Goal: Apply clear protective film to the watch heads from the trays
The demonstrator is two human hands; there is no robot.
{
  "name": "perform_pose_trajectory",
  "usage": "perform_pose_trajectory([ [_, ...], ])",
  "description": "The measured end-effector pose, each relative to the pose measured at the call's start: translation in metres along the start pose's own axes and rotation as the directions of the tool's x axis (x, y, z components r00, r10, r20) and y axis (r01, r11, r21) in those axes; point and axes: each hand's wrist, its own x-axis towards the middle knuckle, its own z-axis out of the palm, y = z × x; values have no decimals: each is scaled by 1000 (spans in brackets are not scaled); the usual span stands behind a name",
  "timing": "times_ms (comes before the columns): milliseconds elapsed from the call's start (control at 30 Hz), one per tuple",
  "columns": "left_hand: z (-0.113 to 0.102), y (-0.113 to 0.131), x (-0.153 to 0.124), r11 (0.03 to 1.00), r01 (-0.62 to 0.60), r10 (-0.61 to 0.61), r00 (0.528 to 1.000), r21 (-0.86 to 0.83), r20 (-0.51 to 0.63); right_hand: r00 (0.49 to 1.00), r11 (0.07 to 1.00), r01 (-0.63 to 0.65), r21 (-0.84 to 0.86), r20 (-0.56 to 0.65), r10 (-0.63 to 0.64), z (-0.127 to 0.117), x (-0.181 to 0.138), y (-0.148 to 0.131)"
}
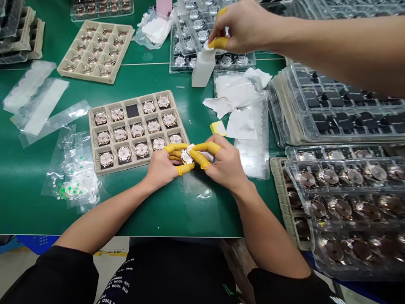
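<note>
My left hand (166, 166), with yellow finger cots on its fingertips, is closed on a watch case (186, 156) just off the front right corner of a beige tray (110, 171). Pressed to the watch case is a small white cloth (190, 147), pinched in my right hand (223, 162), which also wears yellow cots. The tray holds rows of watch cases face up, and one compartment (132, 110) shows only its dark bottom. A yellow pad (218, 128) and torn white wipes (243, 122) lie beyond my right hand.
Another person's hand (237, 27) reaches in from the right onto a white bottle (203, 67). Stacked clear trays (348, 181) crowd the right side. A second beige tray (114, 78) lies at the back left. Plastic bags (76, 181) with green and white dots lie left.
</note>
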Motion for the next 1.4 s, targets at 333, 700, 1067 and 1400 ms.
perform_pose_trajectory([
  [333, -4, -7, -3, 975, -180, 178, 984, 131, 26, 986, 953, -164, -256, -67, 151, -23, 2, 22],
  [700, -8, -11, -6, 680, -617, 590, 781, 398, 202, 965, 991, -108, -73, 231, 123, -34, -3, 11],
  [1067, -5, -8, -3, 973, -142, 118, 983, 180, 137, 906, 929, -369, 1, -221, 360, -31, 4, 17],
  [1400, -2, -2, 1, 996, 13, -21, 996, 85, 92, 659, 540, -750, 382, 372, 653, -14, 0, -16],
])
